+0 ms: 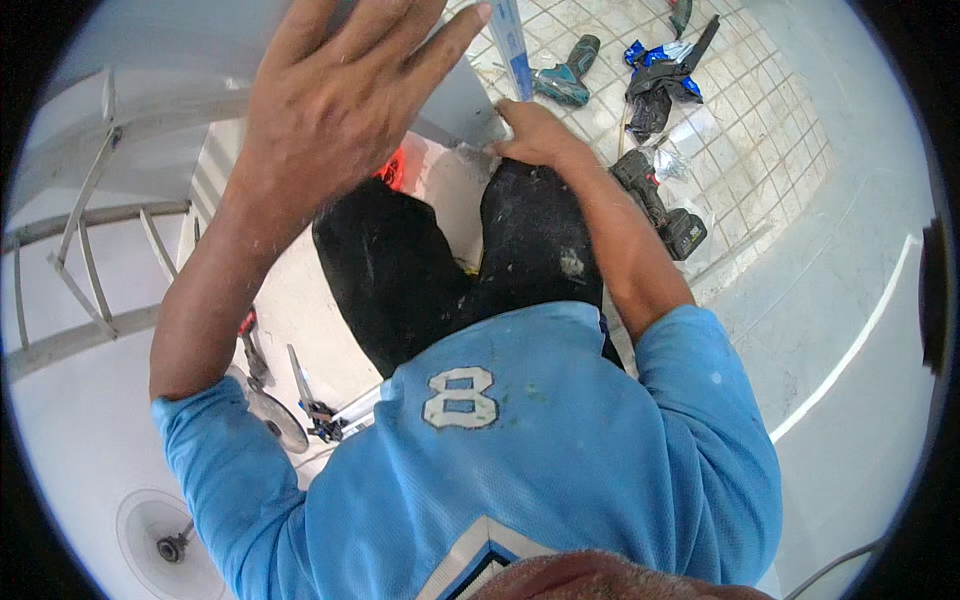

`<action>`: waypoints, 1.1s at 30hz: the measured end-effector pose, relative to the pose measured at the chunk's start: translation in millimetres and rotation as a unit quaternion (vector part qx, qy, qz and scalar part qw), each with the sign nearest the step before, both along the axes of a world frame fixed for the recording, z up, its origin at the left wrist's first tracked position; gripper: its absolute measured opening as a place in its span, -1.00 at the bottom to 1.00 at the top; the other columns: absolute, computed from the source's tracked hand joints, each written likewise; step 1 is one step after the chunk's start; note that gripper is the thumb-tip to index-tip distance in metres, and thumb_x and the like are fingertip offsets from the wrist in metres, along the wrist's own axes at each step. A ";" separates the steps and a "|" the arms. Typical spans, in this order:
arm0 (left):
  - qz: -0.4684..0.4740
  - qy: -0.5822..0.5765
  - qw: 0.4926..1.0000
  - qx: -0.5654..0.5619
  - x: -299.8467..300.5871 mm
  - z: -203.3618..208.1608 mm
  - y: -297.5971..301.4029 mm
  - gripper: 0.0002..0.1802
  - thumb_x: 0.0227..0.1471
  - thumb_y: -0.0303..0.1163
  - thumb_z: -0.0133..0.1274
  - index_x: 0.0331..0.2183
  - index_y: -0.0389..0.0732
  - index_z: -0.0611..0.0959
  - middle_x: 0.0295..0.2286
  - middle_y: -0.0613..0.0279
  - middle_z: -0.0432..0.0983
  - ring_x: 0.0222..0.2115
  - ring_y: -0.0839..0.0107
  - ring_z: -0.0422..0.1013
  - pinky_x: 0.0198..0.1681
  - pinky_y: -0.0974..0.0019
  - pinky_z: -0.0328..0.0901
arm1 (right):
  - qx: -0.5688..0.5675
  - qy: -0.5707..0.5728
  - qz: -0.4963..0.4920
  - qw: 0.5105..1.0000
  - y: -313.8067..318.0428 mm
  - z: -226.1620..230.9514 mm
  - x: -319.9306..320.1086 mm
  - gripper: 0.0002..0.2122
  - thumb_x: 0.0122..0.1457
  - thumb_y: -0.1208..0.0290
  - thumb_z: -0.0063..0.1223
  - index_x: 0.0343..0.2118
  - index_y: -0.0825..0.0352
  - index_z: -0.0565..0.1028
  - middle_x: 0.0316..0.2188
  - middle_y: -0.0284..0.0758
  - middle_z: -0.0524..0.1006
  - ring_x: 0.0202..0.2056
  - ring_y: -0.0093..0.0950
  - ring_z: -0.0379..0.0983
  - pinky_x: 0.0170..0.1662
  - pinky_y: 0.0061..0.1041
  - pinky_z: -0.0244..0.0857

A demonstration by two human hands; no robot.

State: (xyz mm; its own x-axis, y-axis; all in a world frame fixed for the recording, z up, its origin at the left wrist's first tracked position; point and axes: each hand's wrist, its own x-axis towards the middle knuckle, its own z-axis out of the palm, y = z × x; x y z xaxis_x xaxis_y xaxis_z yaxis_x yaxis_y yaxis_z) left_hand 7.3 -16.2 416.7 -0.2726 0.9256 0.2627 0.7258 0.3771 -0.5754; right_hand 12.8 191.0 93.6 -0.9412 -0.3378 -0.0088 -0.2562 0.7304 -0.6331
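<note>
left hand (pixel 330 110) spread wide, flat on grey metal sheet (pixel 455 105) at 12 o'clock; right hand (pixel 535 130) pinches sheet's lower corner; sheet likely stiff, light, sharp-edged, best held by flat faces; cordless drill (pixel 660 205) on tiled floor (pixel 760 140) at 2 o'clock

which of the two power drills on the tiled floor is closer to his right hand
The black drill with the dark battery pack, lying just right of the right hand and forearm. The teal drill lies farther up the tiled floor, beside the blue-and-black cloth.
</note>
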 end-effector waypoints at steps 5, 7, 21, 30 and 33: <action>0.022 0.026 0.997 -0.071 -2.0 8.1 0.2 -0.61 0.18 -0.26 0.23 -0.06 -0.32 0.72 0.05 -0.09 0.55 0.39 0.11 0.20 0.47 -0.26 0.12 | -0.300 -0.282 -0.061 0.909 93.0 2.3 -66.2 -0.79 0.18 0.44 0.20 -0.17 0.39 0.69 -0.41 -0.25 0.72 -0.20 -0.37 0.71 -0.07 -0.30 0.57; 0.040 0.004 0.996 -0.086 -2.8 -0.5 18.7 -0.56 0.18 -0.24 0.27 0.01 -0.29 0.71 0.09 0.00 0.56 0.40 0.10 0.18 0.47 -0.15 0.11 | -0.153 -0.066 -0.120 0.979 122.5 -80.4 -101.2 -0.76 0.21 0.52 0.12 -0.09 0.26 0.70 -0.27 -0.27 0.73 -0.12 -0.32 0.70 -0.02 -0.23 0.55; -0.027 -0.035 0.968 -0.249 -23.4 -74.1 44.0 -0.63 0.18 -0.41 0.15 -0.02 -0.40 0.69 0.16 -0.12 0.53 0.40 0.15 0.17 0.54 0.00 0.03 | 0.120 0.055 -0.228 0.965 93.1 -76.0 -99.9 -0.67 0.08 0.57 0.23 -0.04 0.31 0.69 -0.18 -0.01 0.72 -0.15 -0.16 0.71 -0.04 -0.21 0.58; -0.067 -0.043 0.951 -0.299 -27.6 -92.4 68.3 -0.71 0.03 -0.41 0.13 -0.28 -0.44 0.75 -0.21 -0.10 0.68 0.20 0.08 0.35 0.44 0.00 0.12 | -0.396 0.105 -0.167 0.897 -10.7 -68.8 10.1 -0.70 0.12 0.52 0.20 -0.07 0.38 0.68 -0.16 -0.10 0.72 -0.13 -0.19 0.69 0.01 -0.27 0.54; -0.045 -0.050 0.953 -0.297 -29.0 -96.0 69.9 -0.75 0.04 -0.41 0.14 -0.35 -0.41 0.77 -0.35 0.00 0.63 0.08 0.13 0.37 0.36 0.03 0.17 | -0.402 0.105 -0.172 0.893 -22.5 -68.6 10.5 -0.72 0.12 0.52 0.21 -0.08 0.36 0.69 -0.18 -0.13 0.71 -0.13 -0.14 0.67 0.00 -0.26 0.54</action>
